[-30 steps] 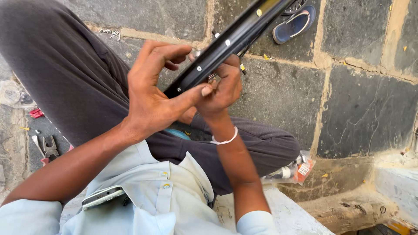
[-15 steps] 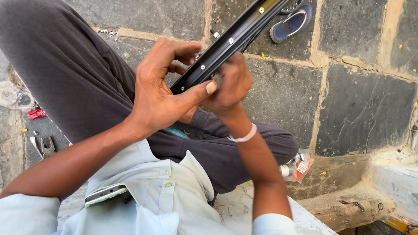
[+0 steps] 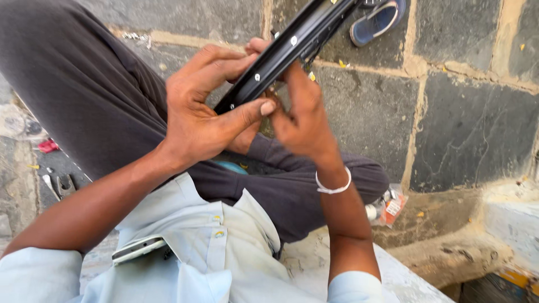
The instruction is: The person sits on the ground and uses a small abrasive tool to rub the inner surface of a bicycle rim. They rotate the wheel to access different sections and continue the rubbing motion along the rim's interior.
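Both hands meet at mid-frame on one curved black metal wheel rim that runs to the upper right: left hand clamps it between thumb and fingers, right hand pinches at its underside, seemingly working a spoke fitting. One blue sandal lies upper right; one pair of pliers at left.

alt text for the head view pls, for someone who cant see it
Both hands, left hand and right hand, grip a black curved rim held over the person's lap, above dark trousers and a pale blue shirt. A blue sandal lies on the stone paving beyond.
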